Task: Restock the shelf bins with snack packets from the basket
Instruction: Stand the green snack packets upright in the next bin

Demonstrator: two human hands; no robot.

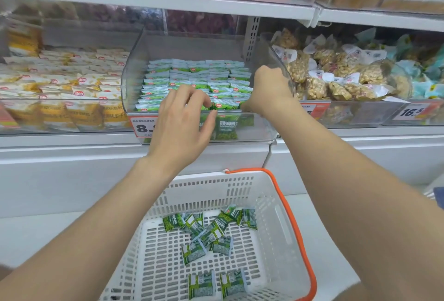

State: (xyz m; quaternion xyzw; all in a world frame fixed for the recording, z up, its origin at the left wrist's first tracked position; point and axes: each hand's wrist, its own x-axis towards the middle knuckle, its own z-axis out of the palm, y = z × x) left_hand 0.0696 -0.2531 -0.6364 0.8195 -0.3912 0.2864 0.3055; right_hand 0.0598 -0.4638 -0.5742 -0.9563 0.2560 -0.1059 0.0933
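Small green packets point(199, 77) stand in tidy rows inside a clear bin point(134, 67) on the middle shelf point(72, 143), filling it nearly to the front. The left hand point(182, 122) reaches over the front rim, fingers curled, thumb and fingertips pinching the front packet point(224, 104). To do this well, the packet should probably be seated upright, label forward and level with its row, without toppling its neighbours. The right hand point(266, 89) sits at the bin's right front corner with its fingers hidden, so I cannot tell whether it grips the wall. Below, a white basket point(276, 216) holds about ten loose packets point(211, 231) not yet shelved.
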